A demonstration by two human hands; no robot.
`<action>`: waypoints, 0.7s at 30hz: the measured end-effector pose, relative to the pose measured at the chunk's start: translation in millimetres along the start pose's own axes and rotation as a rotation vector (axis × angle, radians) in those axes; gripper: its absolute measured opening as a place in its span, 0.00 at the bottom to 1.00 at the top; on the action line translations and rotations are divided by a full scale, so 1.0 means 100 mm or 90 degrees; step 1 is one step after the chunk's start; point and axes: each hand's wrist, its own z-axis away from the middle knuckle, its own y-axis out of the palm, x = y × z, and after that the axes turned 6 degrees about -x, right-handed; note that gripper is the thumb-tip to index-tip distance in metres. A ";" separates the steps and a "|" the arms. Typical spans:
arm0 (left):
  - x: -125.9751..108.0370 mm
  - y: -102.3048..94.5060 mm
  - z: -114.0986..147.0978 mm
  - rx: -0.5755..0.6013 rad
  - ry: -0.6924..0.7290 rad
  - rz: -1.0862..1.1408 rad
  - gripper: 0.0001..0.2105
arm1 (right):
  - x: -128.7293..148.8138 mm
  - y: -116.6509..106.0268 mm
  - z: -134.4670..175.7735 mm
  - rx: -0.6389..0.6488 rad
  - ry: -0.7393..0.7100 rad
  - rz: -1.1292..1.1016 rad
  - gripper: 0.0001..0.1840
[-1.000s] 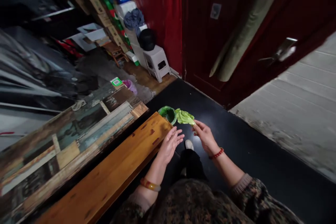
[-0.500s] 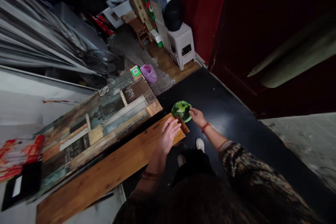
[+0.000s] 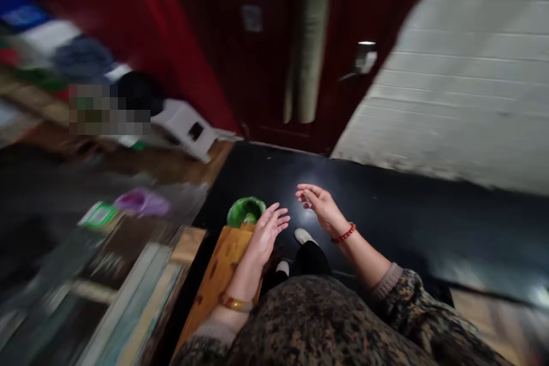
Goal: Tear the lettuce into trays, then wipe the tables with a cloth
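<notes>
A green bowl-shaped container (image 3: 246, 210) stands beyond the end of the wooden bench (image 3: 221, 266), with some lighter green matter inside it. My left hand (image 3: 268, 231) hovers over the bench end, close to the container's right side, its fingers apart and nothing in them. Farther right, over the dark floor, my right hand (image 3: 318, 205) is held up with fingers loosely stretched and empty. It wears a red bead bracelet; a bangle circles my left wrist.
A patchwork-topped table (image 3: 124, 297) lies left of the bench. Behind it are a purple bin (image 3: 143, 202) and a white stool (image 3: 186, 128). A dark red door (image 3: 266, 68) and a white brick wall (image 3: 463, 86) bound the black floor (image 3: 386, 211).
The view has swung right toward the door. My right hand has moved away from the green container and its fingers have loosened from a pinch. My left hand stays open.
</notes>
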 end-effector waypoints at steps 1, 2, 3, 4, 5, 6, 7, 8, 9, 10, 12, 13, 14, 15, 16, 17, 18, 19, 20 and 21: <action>0.01 0.10 0.03 0.046 -0.010 -0.034 0.19 | -0.02 -0.12 0.21 -0.060 -0.016 -0.036 0.21; 0.03 0.23 0.07 0.095 -0.024 -0.067 0.19 | -0.05 -0.24 0.43 -0.119 -0.032 -0.071 0.20; 0.08 0.37 0.13 0.147 -0.042 -0.097 0.19 | -0.09 -0.35 0.65 -0.173 -0.049 -0.100 0.19; 0.15 0.52 0.20 0.202 -0.066 -0.125 0.19 | -0.13 -0.46 0.87 -0.219 -0.063 -0.121 0.18; 0.24 0.69 0.30 0.255 -0.092 -0.154 0.19 | -0.18 -0.59 1.08 -0.258 -0.076 -0.137 0.17; 0.36 0.86 0.41 0.308 -0.119 -0.186 0.20 | -0.23 -0.73 1.29 -0.293 -0.087 -0.148 0.16; 0.49 1.03 0.54 0.360 -0.144 -0.219 0.20 | -0.28 -0.88 1.50 -0.329 -0.098 -0.159 0.15; 0.65 1.19 0.69 0.409 -0.167 -0.254 0.21 | -0.33 -1.05 1.73 -0.370 -0.110 -0.171 0.15; 0.80 1.34 0.84 0.453 -0.188 -0.288 0.21 | -0.39 -1.23 1.96 -0.419 -0.122 -0.188 0.15; 0.96 1.47 1.01 0.492 -0.207 -0.320 0.22 | -0.44 -1.41 2.21 -0.473 -0.132 -0.209 0.15; 1.26 1.69 1.33 0.553 -0.240 -0.373 0.23 | -0.57 -1.74 2.74 -0.579 -0.152 -0.255 0.15; 1.41 1.78 1.48 0.576 -0.254 -0.393 0.23 | -0.65 -1.90 3.00 -0.625 -0.161 -0.276 0.16; 1.55 1.87 1.63 0.595 -0.265 -0.412 0.23 | -0.73 -2.05 3.26 -0.665 -0.170 -0.294 0.16; 1.70 1.95 1.78 0.611 -0.273 -0.429 0.23 | -0.82 -2.20 3.52 -0.700 -0.180 -0.310 0.16; 1.87 2.03 1.93 0.624 -0.280 -0.445 0.23 | -0.91 -2.35 3.77 -0.730 -0.191 -0.325 0.16; 2.04 2.12 2.08 0.634 -0.285 -0.459 0.24 | -1.02 -2.50 4.02 -0.757 -0.201 -0.339 0.16; 2.23 2.20 2.24 0.644 -0.289 -0.472 0.24 | -1.12 -2.67 4.26 -0.783 -0.209 -0.350 0.17; 2.43 2.28 2.41 0.653 -0.293 -0.483 0.24 | -1.24 -2.84 4.50 -0.808 -0.214 -0.355 0.17; 2.65 2.37 2.58 0.663 -0.297 -0.492 0.24 | -1.35 -3.04 4.75 -0.835 -0.216 -0.351 0.17; 2.87 2.45 2.77 0.671 -0.302 -0.499 0.24 | -1.46 -3.25 4.99 -0.865 -0.213 -0.334 0.17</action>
